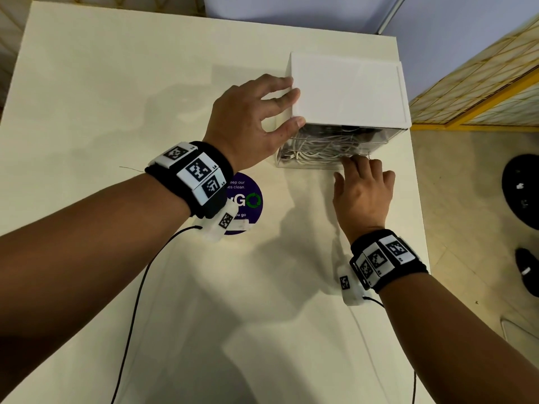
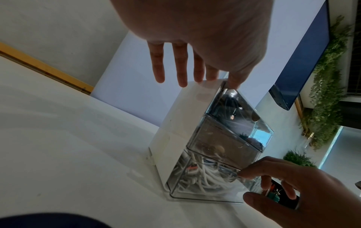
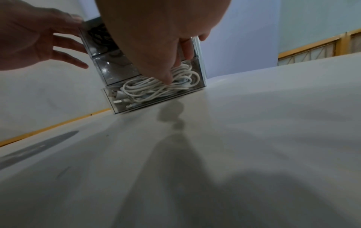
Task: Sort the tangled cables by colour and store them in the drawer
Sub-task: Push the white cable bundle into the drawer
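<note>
Fingers of the left hand (image 1: pixel 248 121) spread straight against the drawer unit (image 1: pixel 347 91); right hand (image 1: pixel 361 193) fingertips curl on the bottom drawer (image 3: pixel 154 91) holding white cables (image 3: pixel 156 86), far right on the cream table (image 1: pixel 116 97) by a blue wall (image 1: pixel 320 13).

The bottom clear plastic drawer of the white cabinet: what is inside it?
The bottom clear plastic drawer holds coiled white cables with white plugs at one end. The right hand covers part of its front, so the contents behind the fingers stay hidden.
</note>
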Motion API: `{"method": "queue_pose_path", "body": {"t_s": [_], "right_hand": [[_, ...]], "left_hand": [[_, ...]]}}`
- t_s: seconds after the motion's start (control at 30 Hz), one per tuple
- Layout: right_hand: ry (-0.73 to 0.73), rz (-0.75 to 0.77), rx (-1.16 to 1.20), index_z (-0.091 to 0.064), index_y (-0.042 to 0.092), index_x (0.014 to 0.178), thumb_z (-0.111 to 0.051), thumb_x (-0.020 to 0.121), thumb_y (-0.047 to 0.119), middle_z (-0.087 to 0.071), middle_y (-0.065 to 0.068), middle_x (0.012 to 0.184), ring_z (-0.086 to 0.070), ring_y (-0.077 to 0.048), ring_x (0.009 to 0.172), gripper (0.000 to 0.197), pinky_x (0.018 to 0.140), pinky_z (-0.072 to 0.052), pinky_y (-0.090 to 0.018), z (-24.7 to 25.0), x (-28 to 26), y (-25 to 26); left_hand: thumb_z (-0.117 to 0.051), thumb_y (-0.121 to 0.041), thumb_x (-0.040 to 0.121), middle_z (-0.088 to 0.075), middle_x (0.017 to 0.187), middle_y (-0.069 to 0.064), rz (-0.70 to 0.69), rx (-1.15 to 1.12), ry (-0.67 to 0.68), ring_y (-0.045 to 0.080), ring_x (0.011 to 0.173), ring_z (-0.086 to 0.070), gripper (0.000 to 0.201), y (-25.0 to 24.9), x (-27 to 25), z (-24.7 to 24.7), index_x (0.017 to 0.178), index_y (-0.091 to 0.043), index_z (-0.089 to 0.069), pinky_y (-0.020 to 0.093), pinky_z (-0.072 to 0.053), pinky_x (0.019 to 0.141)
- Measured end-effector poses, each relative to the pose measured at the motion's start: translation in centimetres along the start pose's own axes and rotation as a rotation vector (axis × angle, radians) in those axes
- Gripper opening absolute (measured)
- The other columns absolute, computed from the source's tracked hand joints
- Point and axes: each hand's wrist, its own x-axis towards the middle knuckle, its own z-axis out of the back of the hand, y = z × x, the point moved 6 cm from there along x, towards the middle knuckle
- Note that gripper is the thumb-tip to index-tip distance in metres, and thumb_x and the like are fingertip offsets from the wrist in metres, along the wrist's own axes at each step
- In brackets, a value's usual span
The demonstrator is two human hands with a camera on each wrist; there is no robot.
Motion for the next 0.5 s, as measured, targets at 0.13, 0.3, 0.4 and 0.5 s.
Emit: {"method": "queue_pose_path", "body": {"t_s": [0.13, 0.3, 0.4, 0.5], "right_hand": [[-0.032, 0.038, -0.029, -0.066, 0.010, 0.091, -0.069, 0.081, 0.007, -0.066, -0.007, 0.086, -0.058, -0.033, 0.073, 0.011, 0.063, -0.041, -0.037, 0.3, 1.5, 0.0], [-0.024, 0.034, 0.037, -0.064, 0.015, 0.070, -0.075, 0.073, 0.003, -0.062, -0.003, 0.065, -0.054, -0.028, 0.049, 0.016, 0.053, -0.026, -0.026, 1.1, 2.8, -0.2], [0.023, -0.001, 0.055, -0.065, 0.018, 0.065, -0.076, 0.063, 0.000, -0.058, -0.001, 0.059, -0.049, -0.025, 0.043, 0.021, 0.050, -0.019, -0.022, 1.0, 3.2, 0.1], [0.018, -0.010, 0.063, -0.068, 0.019, 0.065, -0.075, 0.062, 0.001, -0.058, -0.001, 0.059, -0.052, -0.024, 0.046, 0.019, 0.050, -0.018, -0.021, 1.1, 3.3, 0.0]], "left_hand": [[-0.065, -0.048, 0.094, -0.069, 0.127, -0.001, -0.004, 0.000, -0.003, 0.016, 0.109, -0.068, 0.040, 0.0, 0.0, 0.0, 0.117, -0.017, -0.076, 0.045, -0.057, 0.080], [-0.065, -0.049, 0.094, -0.069, 0.127, -0.001, -0.003, 0.002, -0.005, 0.015, 0.110, -0.068, 0.040, 0.0, 0.0, -0.1, 0.116, -0.018, -0.076, 0.045, -0.057, 0.080], [-0.065, -0.049, 0.094, -0.069, 0.127, -0.002, 0.000, 0.007, -0.003, 0.015, 0.110, -0.068, 0.040, 0.1, 0.0, -0.1, 0.116, -0.018, -0.076, 0.045, -0.057, 0.081], [-0.065, -0.049, 0.093, -0.069, 0.126, -0.002, -0.004, 0.003, -0.012, 0.015, 0.110, -0.068, 0.040, 0.1, 0.0, -0.1, 0.116, -0.018, -0.076, 0.045, -0.057, 0.081]]}}
